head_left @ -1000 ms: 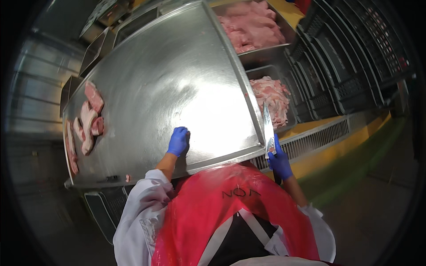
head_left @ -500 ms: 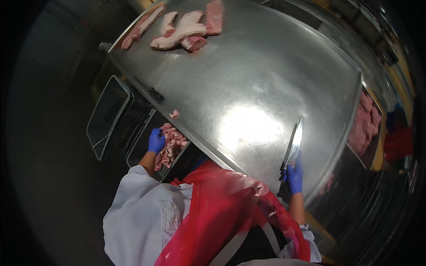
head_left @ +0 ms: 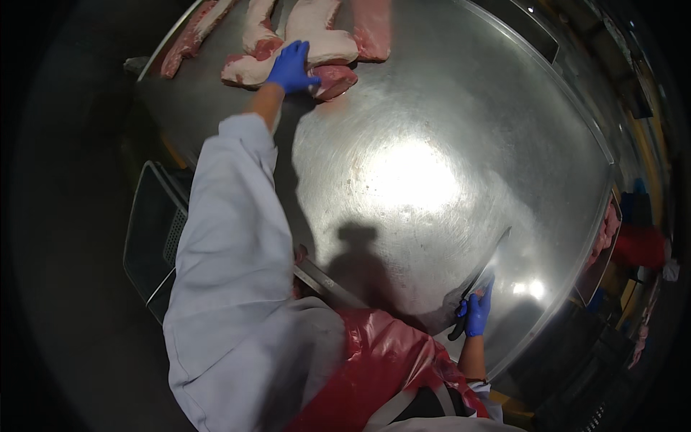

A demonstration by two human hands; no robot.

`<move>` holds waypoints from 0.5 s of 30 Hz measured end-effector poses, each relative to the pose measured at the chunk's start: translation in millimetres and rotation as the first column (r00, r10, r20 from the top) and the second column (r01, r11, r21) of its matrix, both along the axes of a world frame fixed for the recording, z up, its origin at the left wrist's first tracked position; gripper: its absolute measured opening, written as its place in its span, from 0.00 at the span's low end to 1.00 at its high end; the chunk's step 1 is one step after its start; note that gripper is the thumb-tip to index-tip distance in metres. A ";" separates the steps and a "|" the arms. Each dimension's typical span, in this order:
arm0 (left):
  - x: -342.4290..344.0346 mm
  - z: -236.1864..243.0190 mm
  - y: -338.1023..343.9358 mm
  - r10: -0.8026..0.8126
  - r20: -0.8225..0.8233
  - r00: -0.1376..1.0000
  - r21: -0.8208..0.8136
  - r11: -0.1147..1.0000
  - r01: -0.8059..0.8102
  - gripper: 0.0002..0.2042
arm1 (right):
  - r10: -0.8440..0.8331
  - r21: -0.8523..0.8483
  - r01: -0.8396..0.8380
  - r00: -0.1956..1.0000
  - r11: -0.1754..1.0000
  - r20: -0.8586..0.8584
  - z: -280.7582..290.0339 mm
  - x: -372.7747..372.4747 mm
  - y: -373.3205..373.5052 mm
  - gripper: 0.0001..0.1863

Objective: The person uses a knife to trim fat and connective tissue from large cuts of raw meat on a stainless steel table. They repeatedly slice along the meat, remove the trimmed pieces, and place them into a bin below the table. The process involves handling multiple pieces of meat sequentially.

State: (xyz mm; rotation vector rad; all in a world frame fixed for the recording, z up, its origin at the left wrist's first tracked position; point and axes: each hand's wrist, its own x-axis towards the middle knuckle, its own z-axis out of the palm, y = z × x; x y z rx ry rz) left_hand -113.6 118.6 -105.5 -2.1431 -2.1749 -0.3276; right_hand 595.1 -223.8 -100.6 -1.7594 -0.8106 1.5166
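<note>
My left hand (head_left: 290, 70), in a blue glove, is stretched far across the steel table with thumb and fingers apart. It rests on a long, fat-covered cut of meat (head_left: 248, 70), touching it from above. Just right of its thumb sits the red cut end of a piece of meat (head_left: 335, 81). Near the right front of the table, my blue-gloved right hand (head_left: 476, 313) is closed around a knife (head_left: 485, 272). The blade points away from me, and part of the black handle shows below the fingers.
More meat cuts (head_left: 372, 29) lie along the far edge of the steel table (head_left: 432, 108). Left of the table stands a grey crate (head_left: 147, 234). Beyond the right edge is a container with meat (head_left: 607, 234). My left sleeve hides most of the near-left table edge.
My left hand has left the meat pieces in the crate beside the table and reached forward onto the far cut. The right hand keeps the knife, its blade now tilted further right.
</note>
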 end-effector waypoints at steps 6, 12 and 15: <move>1.4 9.4 121.7 0.098 -0.090 0.991 -0.397 0.909 -0.126 0.56 | -0.111 -0.022 0.114 0.988 0.993 0.111 -30.5 12.1 -5.4 0.39; 5.2 34.2 76.3 -0.165 0.206 0.965 -0.331 0.916 0.227 0.45 | -0.157 -0.002 0.158 0.981 0.987 0.111 -40.9 10.3 -13.8 0.37; 54.0 39.1 -35.8 -0.421 0.279 0.863 -0.209 0.851 0.482 0.40 | -0.190 0.047 0.185 0.972 0.982 0.141 -59.5 17.1 -19.2 0.35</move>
